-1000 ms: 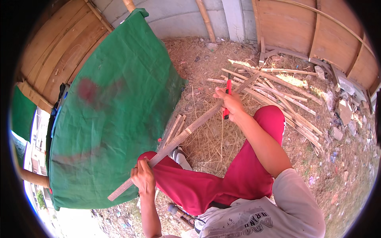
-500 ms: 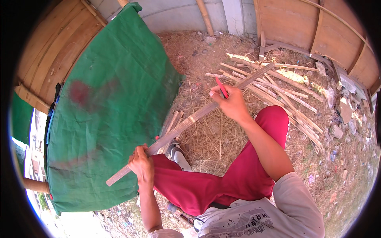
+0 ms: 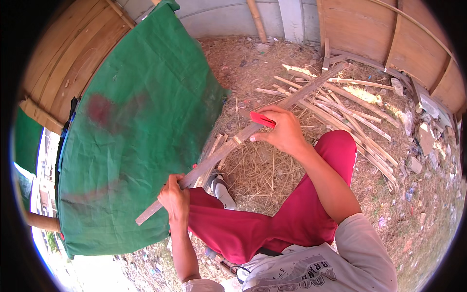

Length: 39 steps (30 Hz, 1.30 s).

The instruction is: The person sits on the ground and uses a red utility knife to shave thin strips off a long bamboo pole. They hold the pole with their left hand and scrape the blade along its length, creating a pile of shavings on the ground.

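Note:
A long, brownish wooden strip (image 3: 214,159) slants across in front of me, from low at the left to the far right. My left hand (image 3: 174,197) is wrapped round it near its lower end. In my right hand (image 3: 286,130) is a slim red tool (image 3: 263,119), gripped between thumb and fingers right at the strip's middle part. Whether it is a knife or a marker I cannot make out. The right fingers lie close over the strip; their exact contact is partly hidden.
Several thin wooden sticks (image 3: 360,114) lie heaped on the straw-covered ground at the right. A green sheet (image 3: 141,160) hangs at the left. Short wooden pieces (image 3: 214,148) lie beside my foot (image 3: 223,193). Rubble (image 3: 425,136) and wooden panels (image 3: 357,31) stand beyond the heap.
My right hand has turned the red tool from nearly upright to lying flatter, pointing left against the strip. The strip has shifted slightly up and to the right in view.

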### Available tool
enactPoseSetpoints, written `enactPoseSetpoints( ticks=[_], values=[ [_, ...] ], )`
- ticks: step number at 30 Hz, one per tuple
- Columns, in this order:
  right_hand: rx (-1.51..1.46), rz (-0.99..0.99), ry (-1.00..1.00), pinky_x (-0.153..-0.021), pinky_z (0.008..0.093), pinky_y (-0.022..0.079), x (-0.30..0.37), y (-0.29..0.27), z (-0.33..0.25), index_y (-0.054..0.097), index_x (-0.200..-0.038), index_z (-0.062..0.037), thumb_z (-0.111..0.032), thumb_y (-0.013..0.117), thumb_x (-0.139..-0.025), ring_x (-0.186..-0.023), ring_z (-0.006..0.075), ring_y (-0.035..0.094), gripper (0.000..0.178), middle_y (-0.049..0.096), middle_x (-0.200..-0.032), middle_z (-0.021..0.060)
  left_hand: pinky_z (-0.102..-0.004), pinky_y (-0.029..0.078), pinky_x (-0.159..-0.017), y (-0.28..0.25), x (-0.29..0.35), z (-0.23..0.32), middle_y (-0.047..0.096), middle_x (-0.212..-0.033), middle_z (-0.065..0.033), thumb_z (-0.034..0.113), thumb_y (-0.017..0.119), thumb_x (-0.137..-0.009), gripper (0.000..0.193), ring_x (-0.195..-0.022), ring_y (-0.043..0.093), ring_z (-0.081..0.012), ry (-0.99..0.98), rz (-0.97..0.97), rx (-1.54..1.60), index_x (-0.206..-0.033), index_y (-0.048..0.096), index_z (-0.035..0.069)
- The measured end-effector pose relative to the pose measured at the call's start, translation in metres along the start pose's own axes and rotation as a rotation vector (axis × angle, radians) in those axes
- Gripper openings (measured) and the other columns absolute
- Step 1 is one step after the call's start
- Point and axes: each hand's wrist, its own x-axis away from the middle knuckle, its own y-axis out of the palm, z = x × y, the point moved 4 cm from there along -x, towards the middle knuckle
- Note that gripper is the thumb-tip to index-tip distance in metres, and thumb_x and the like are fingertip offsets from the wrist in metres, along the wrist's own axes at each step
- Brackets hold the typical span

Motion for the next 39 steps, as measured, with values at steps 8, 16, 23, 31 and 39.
enactPoseSetpoints(
  ticks=[8,16,23,31,39],
  values=[
    [0.016,0.029,-0.073,-0.08,0.0393,0.057,0.001,0.002,0.006,0.076,-0.101,-0.0044,-0.02,0.093,-0.061,-0.092,0.0293,0.071,0.046,0.072,-0.11,0.0048,-0.0458,0.05,-0.062,-0.005,-0.001,-0.001,0.068,-0.07,-0.0131,0.0,0.075,-0.069,0.022,-0.066,0.067,-0.0362,-0.085,-0.107,0.112,-0.086,0.066,0.009],
    [-0.059,0.111,-0.04,-0.085,0.0381,0.056,0.0,-0.004,0.005,0.075,-0.107,-0.0067,-0.017,0.094,-0.06,-0.099,0.0274,0.069,0.051,0.066,-0.122,0.0043,-0.0402,0.05,-0.06,-0.01,0.003,0.016,0.067,-0.065,-0.0125,0.012,0.084,-0.077,0.02,-0.058,0.065,-0.0287,-0.251,-0.286,0.317,-0.084,0.068,0.002],
    [-0.038,0.4,-0.191,-0.094,0.0386,0.053,0.012,-0.02,-0.02,0.069,-0.121,-0.0047,-0.024,0.098,-0.058,-0.118,0.028,0.06,0.072,0.047,-0.139,0.0135,-0.0258,0.035,-0.043,-0.006,0.052,0.031,0.053,-0.058,-0.0006,0.022,0.074,-0.094,0.029,-0.048,0.048,-0.009,-0.556,-0.835,0.827,-0.084,0.064,-0.003],
    [0.012,0.116,-0.03,-0.08,0.0412,0.054,0.038,0.014,-0.017,0.068,-0.119,-0.0007,-0.036,0.078,-0.087,-0.101,0.0328,0.064,0.049,0.055,-0.126,0.02,-0.025,0.035,-0.043,-0.004,0.092,0.053,0.046,-0.063,-0.0006,0.03,0.062,-0.103,0.033,-0.049,0.044,-0.0072,-0.743,-1.075,1.263,-0.091,0.058,0.0],
    [0.181,-0.251,-0.095,-0.054,0.0482,0.053,0.066,0.056,-0.017,0.075,-0.103,-0.0045,-0.039,0.061,-0.097,-0.057,0.0369,0.066,0.037,0.067,-0.064,0.0161,-0.0241,0.031,-0.04,0.034,0.088,0.081,0.043,-0.057,0.0059,0.034,0.069,-0.099,0.034,-0.046,0.04,-0.0043,-0.725,-0.992,1.206,-0.084,0.054,0.007]
  ],
)
